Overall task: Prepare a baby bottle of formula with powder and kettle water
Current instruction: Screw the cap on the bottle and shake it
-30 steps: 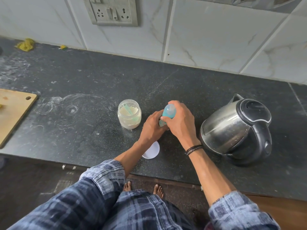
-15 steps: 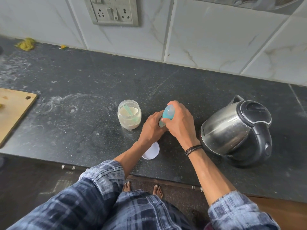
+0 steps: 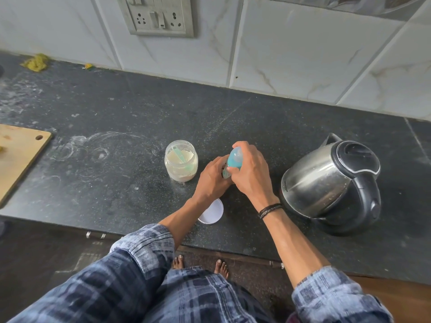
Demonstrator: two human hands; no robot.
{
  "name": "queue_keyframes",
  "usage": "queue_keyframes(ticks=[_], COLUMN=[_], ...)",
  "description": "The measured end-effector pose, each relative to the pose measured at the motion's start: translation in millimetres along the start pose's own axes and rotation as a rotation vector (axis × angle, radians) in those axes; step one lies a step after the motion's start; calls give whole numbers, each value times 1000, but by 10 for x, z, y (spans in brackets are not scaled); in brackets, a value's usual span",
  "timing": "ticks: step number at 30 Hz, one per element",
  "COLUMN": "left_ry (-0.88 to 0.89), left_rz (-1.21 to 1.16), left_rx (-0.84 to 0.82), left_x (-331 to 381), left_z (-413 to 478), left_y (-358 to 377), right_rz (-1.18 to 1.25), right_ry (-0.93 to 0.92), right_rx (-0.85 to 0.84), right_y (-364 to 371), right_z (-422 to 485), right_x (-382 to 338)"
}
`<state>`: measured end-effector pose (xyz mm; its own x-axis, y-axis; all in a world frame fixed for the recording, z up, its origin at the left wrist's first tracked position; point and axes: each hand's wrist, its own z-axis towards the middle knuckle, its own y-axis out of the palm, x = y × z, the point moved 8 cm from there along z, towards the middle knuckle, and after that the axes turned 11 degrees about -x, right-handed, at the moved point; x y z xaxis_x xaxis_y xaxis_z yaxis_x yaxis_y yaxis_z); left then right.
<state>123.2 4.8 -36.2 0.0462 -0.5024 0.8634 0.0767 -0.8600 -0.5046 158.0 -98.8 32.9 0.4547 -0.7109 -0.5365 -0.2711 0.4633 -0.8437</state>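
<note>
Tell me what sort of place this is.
Most likely a home kitchen: a dark stone counter below a tiled wall, with an electric kettle and a wooden cutting board on it.

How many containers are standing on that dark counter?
3: an open powder jar at centre, the baby bottle beside it, gripped by the left hand and right hand, and the kettle at right. Others may sit outside the frame.

Teal-topped bottle (image 3: 234,159) (between jar (image 3: 181,160) and kettle (image 3: 326,183))
</note>
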Motion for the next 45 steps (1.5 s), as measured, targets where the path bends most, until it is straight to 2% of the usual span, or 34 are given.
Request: queue_keyframes(ticks=[6, 10, 19, 35, 42, 45], left_ry=[-20, -25, -32, -15, 10, 44], left_rz=[-14, -14, 19, 52, 65, 147], left_rx=[-1, 3, 46, 84, -89, -167], left_x=[-36, -40, 3, -44, -110, -156], left_z=[15, 10, -8, -4, 62, 24], left_y=[-13, -9, -31, -30, -10, -25], right_rz=[198, 196, 138, 197, 176, 235], right_ry=[39, 63, 104, 180, 94, 39], right_rx=[-11, -31, 156, 270, 250, 149], right_y=[-26, -13, 48, 149, 168, 252], right_z=[3, 29, -53, -106, -161, -200], right_x=[214, 289, 269, 270, 291, 311])
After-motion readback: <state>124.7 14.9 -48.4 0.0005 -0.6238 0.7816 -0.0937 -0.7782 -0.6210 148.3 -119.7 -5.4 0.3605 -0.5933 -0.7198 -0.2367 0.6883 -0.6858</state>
